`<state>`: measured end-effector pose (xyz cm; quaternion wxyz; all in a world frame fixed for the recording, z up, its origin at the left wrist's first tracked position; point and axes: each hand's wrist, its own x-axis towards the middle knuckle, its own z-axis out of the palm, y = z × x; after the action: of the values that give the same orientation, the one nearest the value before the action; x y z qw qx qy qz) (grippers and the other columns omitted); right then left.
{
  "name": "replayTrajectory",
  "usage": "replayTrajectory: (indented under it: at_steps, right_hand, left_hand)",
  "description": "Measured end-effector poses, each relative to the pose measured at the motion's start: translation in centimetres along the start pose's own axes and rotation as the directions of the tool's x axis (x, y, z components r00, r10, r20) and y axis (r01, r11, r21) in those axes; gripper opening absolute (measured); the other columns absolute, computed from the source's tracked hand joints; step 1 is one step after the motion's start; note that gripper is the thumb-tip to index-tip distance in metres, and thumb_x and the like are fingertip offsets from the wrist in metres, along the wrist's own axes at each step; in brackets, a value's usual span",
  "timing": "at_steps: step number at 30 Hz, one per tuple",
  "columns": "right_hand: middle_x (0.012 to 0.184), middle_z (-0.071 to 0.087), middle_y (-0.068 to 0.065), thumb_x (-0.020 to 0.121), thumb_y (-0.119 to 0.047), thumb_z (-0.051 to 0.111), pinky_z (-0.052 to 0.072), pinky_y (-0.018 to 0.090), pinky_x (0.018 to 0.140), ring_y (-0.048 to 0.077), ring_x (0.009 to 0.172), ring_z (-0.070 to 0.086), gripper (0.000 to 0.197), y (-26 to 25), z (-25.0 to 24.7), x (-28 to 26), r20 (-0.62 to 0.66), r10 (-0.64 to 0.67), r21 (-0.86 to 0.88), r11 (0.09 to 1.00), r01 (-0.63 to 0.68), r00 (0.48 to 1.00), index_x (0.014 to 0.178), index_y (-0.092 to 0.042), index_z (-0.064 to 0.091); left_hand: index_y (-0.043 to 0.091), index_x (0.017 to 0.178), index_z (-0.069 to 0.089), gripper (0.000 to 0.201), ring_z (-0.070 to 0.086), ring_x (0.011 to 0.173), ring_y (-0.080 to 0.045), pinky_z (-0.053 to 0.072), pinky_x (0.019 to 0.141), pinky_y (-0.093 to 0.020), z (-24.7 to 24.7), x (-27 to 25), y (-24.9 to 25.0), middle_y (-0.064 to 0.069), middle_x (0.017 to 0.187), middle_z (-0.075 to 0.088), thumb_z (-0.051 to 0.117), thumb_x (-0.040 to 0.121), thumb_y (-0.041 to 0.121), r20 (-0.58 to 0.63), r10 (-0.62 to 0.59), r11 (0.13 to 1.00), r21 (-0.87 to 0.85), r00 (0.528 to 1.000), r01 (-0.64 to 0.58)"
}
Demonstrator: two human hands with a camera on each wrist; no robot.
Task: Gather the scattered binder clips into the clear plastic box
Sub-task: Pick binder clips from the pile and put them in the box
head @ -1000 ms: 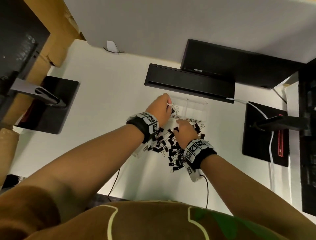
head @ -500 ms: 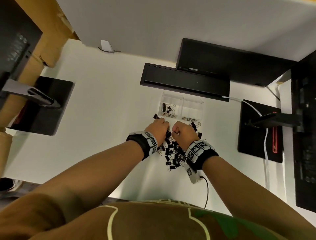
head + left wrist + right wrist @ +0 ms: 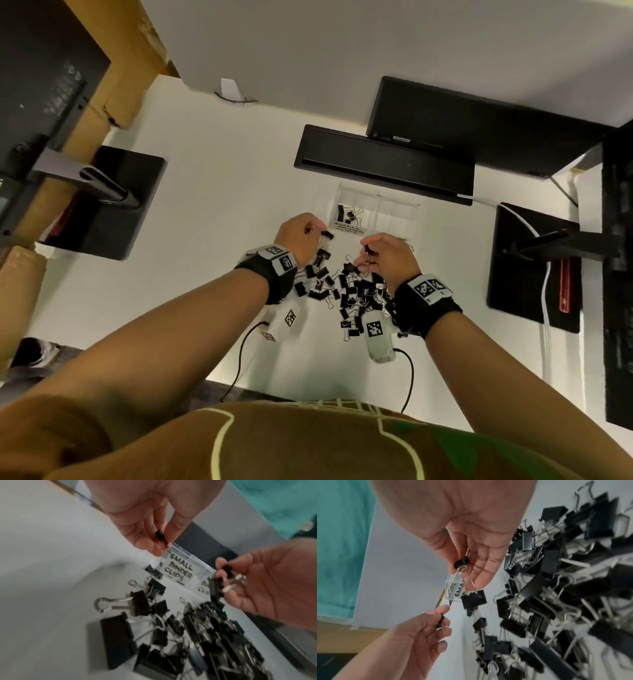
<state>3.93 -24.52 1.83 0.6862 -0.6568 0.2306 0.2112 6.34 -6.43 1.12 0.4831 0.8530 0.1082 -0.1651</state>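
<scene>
Sorting barely started: a few clips (image 3: 346, 215) sit in the left compartment of the box (image 3: 376, 214), the right compartment looks empty, and a big pile (image 3: 346, 291) is left on the counter (image 3: 212, 212) between the wrists.

Left hand (image 3: 300, 236) pinches one small clip (image 3: 160, 535) between thumb and fingers, just short of the box's near-left corner. Right hand (image 3: 387, 255) grips a clip (image 3: 462, 562) by thumb and forefinger; a second clip (image 3: 473, 599) dangles below it by its wire handles, seemingly hooked on.

Box is clear plastic with two compartments and stands on the counter just beyond the pile, in front of a black bar (image 3: 383, 164). Its near wall carries a label (image 3: 179, 570) reading SMALL BINDER CLIPS; the right side's label is mostly hidden.

Clips are black with silver wire handles, in mixed sizes, from tiny ones to a wide one (image 3: 115, 642) at the pile's near edge. Many overlap with handles tangled, so more may lift in chains. Wrist views are blurred.
</scene>
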Motion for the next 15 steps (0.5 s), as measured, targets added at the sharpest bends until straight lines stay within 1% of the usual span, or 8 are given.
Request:
replayTrajectory:
  at_steps: [2,4,5,6,8,10,13,15]
  right_hand:
    - [0.07,0.054,0.009,0.095,-0.002,0.04,0.056,0.031,0.06,0.025,0.065,0.063,0.026,0.2,0.7,0.1,0.007,0.032,0.036,0.999,-0.032,0.999,0.081,-0.007,0.061]
    - [0.071,0.054,0.01,0.095,-0.001,0.041,0.057,0.032,0.062,0.025,0.065,0.063,0.024,0.5,1.3,0.1,0.016,0.055,0.046,0.997,-0.056,0.998,0.084,-0.008,0.061]
    - [0.072,0.054,0.011,0.096,-0.001,0.04,0.057,0.032,0.06,0.025,0.065,0.063,0.024,0.6,1.6,0.1,0.018,0.065,0.053,0.996,-0.065,0.998,0.085,-0.008,0.061]
    - [0.072,0.054,0.011,0.096,0.0,0.04,0.057,0.031,0.057,0.025,0.065,0.062,0.024,0.7,1.7,0.1,0.018,0.073,0.065,0.995,-0.074,0.997,0.087,-0.008,0.061]
    - [0.073,0.052,0.013,0.096,0.001,0.038,0.058,0.03,0.055,0.026,0.066,0.063,0.024,0.8,1.9,0.0,0.011,0.08,0.1,0.992,-0.081,0.997,0.089,-0.006,0.06]
    - [0.074,0.051,0.015,0.097,0.001,0.037,0.06,0.031,0.057,0.027,0.067,0.063,0.023,0.8,2.0,-0.1,0.007,0.08,0.13,0.988,-0.08,0.997,0.09,-0.006,0.059]
    - [0.076,0.052,0.014,0.097,0.0,0.037,0.059,0.029,0.055,0.024,0.066,0.062,0.023,0.8,2.0,-0.2,0.0,0.076,0.114,0.991,-0.075,0.997,0.092,-0.006,0.059]
    - [0.076,0.053,0.011,0.097,-0.001,0.037,0.059,0.031,0.058,0.021,0.067,0.06,0.023,0.8,1.8,-0.2,-0.038,0.05,0.044,0.998,-0.048,0.998,0.096,-0.007,0.059]
  left_hand:
    - [0.015,0.085,0.065,0.029,0.054,0.063,-0.015,0.044,0.059,-0.025,-0.7,0.0,-0.2,0.004,0.07,0.057,0.037,0.091,0.011,-0.002,-0.065,0.997,-0.049,0.998,0.065]
    - [0.016,0.074,0.06,0.031,0.054,0.064,-0.017,0.042,0.06,-0.027,-1.0,-0.5,-0.3,0.002,0.067,0.055,0.035,0.09,0.009,0.032,-0.094,0.992,-0.076,0.995,0.096]
    - [0.016,0.073,0.059,0.03,0.053,0.066,-0.018,0.041,0.061,-0.027,-0.9,-0.8,-0.4,0.002,0.067,0.053,0.035,0.09,0.01,0.064,-0.096,0.993,-0.065,0.993,0.1]
    - [0.013,0.077,0.061,0.028,0.051,0.068,-0.018,0.04,0.059,-0.027,-0.7,-1.1,-0.4,0.002,0.068,0.051,0.036,0.09,0.011,0.104,-0.091,0.995,-0.039,0.99,0.096]
    - [0.008,0.092,0.063,0.024,0.051,0.072,-0.017,0.038,0.059,-0.027,-0.1,-2.0,-0.5,0.002,0.076,0.055,0.042,0.091,0.019,0.191,-0.082,0.996,0.043,0.978,0.075]
    - [0.012,0.098,0.062,0.02,0.053,0.074,-0.014,0.041,0.061,-0.025,0.7,-2.6,-0.8,0.002,0.084,0.058,0.052,0.088,0.027,0.265,-0.076,0.994,0.093,0.961,0.053]
    - [0.016,0.089,0.057,0.019,0.047,0.065,-0.011,0.039,0.061,-0.025,1.7,-3.3,-1.1,0.007,0.072,0.049,0.061,0.085,0.035,0.32,-0.024,0.986,0.163,0.947,-0.03]
    - [0.014,0.081,0.053,0.019,0.046,0.068,-0.016,0.039,0.063,-0.026,1.8,-3.6,-1.1,0.008,0.066,0.045,0.06,0.087,0.03,0.329,0.035,0.965,0.234,0.944,-0.118]
